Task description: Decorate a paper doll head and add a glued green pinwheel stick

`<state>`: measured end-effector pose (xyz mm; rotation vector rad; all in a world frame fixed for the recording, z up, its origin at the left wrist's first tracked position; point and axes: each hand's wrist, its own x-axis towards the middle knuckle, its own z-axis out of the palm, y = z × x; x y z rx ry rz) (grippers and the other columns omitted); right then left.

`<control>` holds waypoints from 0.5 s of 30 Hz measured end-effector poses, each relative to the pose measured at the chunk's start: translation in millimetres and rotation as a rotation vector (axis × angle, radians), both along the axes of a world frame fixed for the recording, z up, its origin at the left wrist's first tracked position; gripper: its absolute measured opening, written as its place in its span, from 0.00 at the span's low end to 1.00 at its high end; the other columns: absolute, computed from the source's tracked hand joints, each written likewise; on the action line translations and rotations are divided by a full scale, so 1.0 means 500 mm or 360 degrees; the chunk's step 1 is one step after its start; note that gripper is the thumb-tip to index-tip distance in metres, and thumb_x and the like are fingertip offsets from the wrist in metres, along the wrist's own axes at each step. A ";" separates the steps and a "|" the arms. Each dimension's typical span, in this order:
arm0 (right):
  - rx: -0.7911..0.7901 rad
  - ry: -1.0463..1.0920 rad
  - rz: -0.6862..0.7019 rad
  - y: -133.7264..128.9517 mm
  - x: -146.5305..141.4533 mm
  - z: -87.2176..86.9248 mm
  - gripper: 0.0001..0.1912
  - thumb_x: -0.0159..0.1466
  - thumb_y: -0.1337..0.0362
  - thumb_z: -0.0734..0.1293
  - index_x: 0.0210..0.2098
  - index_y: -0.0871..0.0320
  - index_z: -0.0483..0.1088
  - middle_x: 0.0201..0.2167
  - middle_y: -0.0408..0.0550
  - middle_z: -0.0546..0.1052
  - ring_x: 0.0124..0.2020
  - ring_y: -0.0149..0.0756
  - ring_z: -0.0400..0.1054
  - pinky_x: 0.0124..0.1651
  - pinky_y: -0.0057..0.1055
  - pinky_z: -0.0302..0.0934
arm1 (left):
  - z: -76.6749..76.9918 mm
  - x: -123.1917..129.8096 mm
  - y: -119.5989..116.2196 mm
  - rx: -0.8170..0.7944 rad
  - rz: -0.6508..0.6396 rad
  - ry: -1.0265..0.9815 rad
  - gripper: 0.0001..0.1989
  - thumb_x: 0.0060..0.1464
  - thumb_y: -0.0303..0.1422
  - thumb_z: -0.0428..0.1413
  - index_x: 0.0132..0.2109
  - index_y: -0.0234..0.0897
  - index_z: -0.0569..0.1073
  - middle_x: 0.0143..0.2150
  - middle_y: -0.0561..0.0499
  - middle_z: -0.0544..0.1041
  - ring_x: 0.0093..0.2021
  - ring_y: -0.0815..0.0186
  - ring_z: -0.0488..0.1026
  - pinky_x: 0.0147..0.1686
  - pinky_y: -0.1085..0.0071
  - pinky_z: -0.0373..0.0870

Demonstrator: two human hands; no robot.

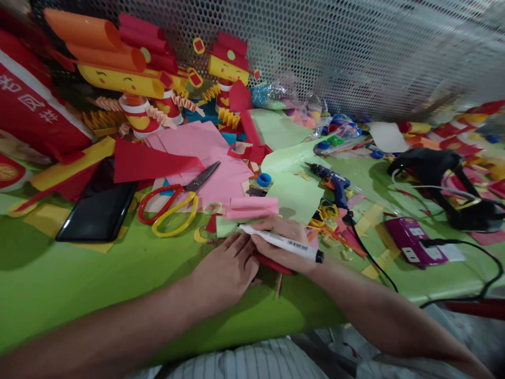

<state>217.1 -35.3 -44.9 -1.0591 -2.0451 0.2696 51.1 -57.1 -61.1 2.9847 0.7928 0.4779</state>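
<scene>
A white marker (286,243) with a black end is in my right hand (282,239), its tip over a light green paper piece (224,226). My left hand (226,268) lies beside it, fingers stretched toward the green piece and pressing near its lower edge. Beneath both hands a red item (274,264) shows in part. Just behind the green piece is a pink paper roll (251,207). Scissors (177,200) with red and yellow handles lie open to the left.
A black phone (98,202) lies at the left. Paper figures (226,68) stand along the perforated metal screen (315,47). On the right are a blue glue gun (333,184), a purple power socket (416,242), cables, paper scraps and a black device (445,184).
</scene>
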 end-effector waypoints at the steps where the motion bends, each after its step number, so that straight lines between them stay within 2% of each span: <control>1: -0.0013 0.0007 -0.0012 0.000 0.000 0.000 0.02 0.56 0.67 0.64 0.30 0.56 0.69 0.23 0.43 0.77 0.23 0.28 0.71 0.29 0.23 0.66 | -0.001 0.000 0.000 0.0005 0.0004 0.0004 0.13 0.54 0.36 0.53 0.38 0.27 0.72 0.44 0.35 0.75 0.50 0.51 0.69 0.52 0.55 0.63; 10: 0.0029 -0.0027 0.0050 0.003 0.000 0.002 0.02 0.56 0.67 0.64 0.30 0.56 0.69 0.23 0.43 0.77 0.23 0.28 0.72 0.29 0.23 0.67 | 0.001 0.000 0.001 0.0008 -0.0006 -0.0009 0.13 0.53 0.37 0.54 0.38 0.27 0.72 0.44 0.35 0.75 0.49 0.52 0.70 0.53 0.55 0.63; 15: -0.0066 0.0194 -0.0010 -0.003 0.023 0.027 0.02 0.56 0.66 0.64 0.29 0.58 0.69 0.22 0.45 0.77 0.21 0.29 0.71 0.23 0.23 0.65 | -0.003 -0.002 0.001 0.0015 0.0012 -0.0024 0.12 0.53 0.35 0.54 0.38 0.27 0.72 0.50 0.34 0.73 0.54 0.51 0.67 0.52 0.57 0.64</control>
